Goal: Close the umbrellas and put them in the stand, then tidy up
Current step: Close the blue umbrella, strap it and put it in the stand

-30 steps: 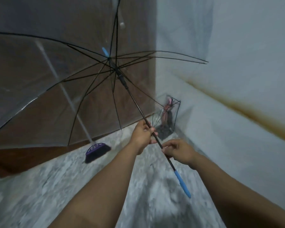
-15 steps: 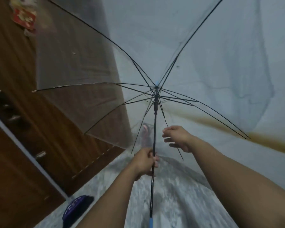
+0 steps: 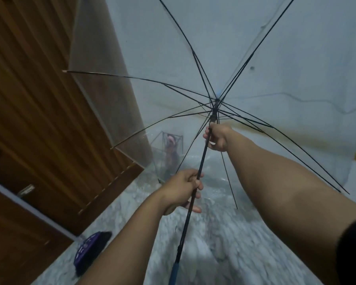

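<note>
Clear umbrella point(image 3: 245, 58) is fully open, held up in front of the person, canopy toward the wall, shaft point(image 3: 201, 161) running down to a blue handle point(image 3: 174, 273) at bottom of frame. Left hand point(image 3: 184, 187) grip is clenched round the mid shaft. Right hand point(image 3: 218, 137) grip is wrapped on the shaft high up, just under the runner point(image 3: 214, 116) where the ribs meet.

Handling guess: light overall, but top-heavy and awkward with the canopy spread. Thin metal ribs look bendy and easy to kink; the plastic film is soft and probably slick. Shaft is stiff, the safe place to hold. To close, right hand likely has to take the runner itself and pull it down while left steadies the shaft.

Wire stand point(image 3: 168, 153) sits in the corner on the floor, seen through the canopy, something already in it. Purple umbrella point(image 3: 90, 249) lies on the floor by the wooden door point(image 3: 39, 120).
</note>
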